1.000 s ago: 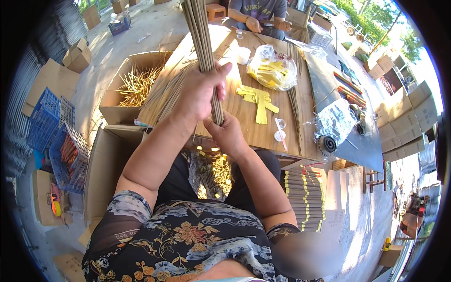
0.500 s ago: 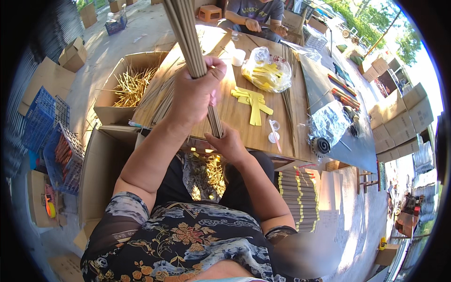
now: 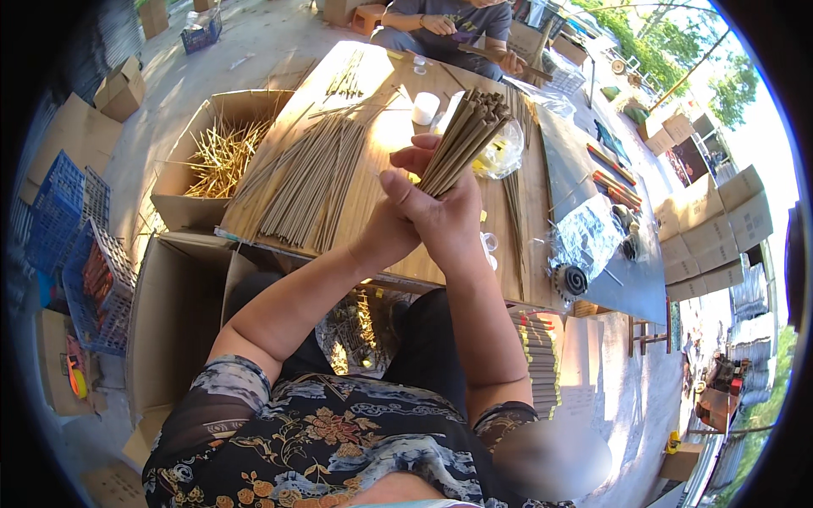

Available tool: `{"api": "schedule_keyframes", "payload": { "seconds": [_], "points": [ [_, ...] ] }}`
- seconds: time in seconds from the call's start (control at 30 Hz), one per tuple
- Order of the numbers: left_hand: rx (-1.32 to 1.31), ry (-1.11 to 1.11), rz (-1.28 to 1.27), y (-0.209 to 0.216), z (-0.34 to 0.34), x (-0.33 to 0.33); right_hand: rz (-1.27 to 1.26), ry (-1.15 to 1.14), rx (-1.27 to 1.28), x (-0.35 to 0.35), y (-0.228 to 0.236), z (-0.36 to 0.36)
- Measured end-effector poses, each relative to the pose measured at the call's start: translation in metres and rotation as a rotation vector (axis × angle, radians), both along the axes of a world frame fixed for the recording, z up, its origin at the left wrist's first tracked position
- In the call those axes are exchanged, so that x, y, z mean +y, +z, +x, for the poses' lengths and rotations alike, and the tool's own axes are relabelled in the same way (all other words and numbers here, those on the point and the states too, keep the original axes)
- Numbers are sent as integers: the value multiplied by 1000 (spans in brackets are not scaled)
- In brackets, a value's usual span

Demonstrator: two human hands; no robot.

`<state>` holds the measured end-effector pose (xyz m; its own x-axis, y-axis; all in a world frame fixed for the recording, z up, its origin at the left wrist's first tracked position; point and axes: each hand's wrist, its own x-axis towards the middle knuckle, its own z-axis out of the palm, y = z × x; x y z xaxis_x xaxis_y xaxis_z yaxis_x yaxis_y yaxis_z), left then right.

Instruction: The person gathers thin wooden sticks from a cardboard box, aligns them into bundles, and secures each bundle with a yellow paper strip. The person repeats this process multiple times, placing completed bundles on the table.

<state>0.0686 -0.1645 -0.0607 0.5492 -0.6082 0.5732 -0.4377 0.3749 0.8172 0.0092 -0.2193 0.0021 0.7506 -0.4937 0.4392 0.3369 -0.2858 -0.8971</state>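
Note:
A bundle of thin brown sticks [image 3: 466, 140] stands tilted in front of me above the table's near part, its cut ends toward me. My right hand [image 3: 453, 216] is closed round its lower part, with the thumb on the near side and fingertips showing past the left side. My left hand [image 3: 385, 237] presses close against the right at the bundle's base; its fingers are hidden. More loose brown sticks [image 3: 315, 182] lie fanned out on the wooden table [image 3: 246, 224], left of my hands. Behind the bundle, a clear plastic bag [image 3: 506, 152] with yellow pieces is partly covered.
At the left stand a cardboard box [image 3: 190, 210] of straw-coloured sticks and a tall open carton [image 3: 174, 313]. A white roll [image 3: 425, 107] is on the table, a silvery plastic sheet [image 3: 584, 227] on the dark board. Across the table, a person [image 3: 449, 25] handles a flat piece.
The bundle has come down and turned so its ends face me, now to the right. My left hand has dropped from its upper part to beside my right, uncovering the loose sticks.

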Motion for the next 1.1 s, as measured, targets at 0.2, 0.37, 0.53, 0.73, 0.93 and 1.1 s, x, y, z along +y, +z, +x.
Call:
{"api": "schedule_keyframes", "payload": {
  "seconds": [0.2, 0.37, 0.53, 0.73, 0.93, 1.1],
  "points": [
    [105, -202, 178, -22, 17, 6, 94, 314, 121, -2, 18, -2],
    [57, -180, -14, 5, 9, 9, 56, 384, 73, -1, 28, 3],
    [109, -135, 27, 9, 6, 9, 129, 436, 73, -2, 25, 2],
    [179, -281, 176, -11, 20, 10, 121, 212, -17, 6, 8, 10],
    [19, 138, 100, -4, -1, 18, 97, 95, -67, 11, 3, 19],
    [17, 228, 30, -13, 1, 10, 206, 53, -26, 9, -6, 24]
  ]
}}
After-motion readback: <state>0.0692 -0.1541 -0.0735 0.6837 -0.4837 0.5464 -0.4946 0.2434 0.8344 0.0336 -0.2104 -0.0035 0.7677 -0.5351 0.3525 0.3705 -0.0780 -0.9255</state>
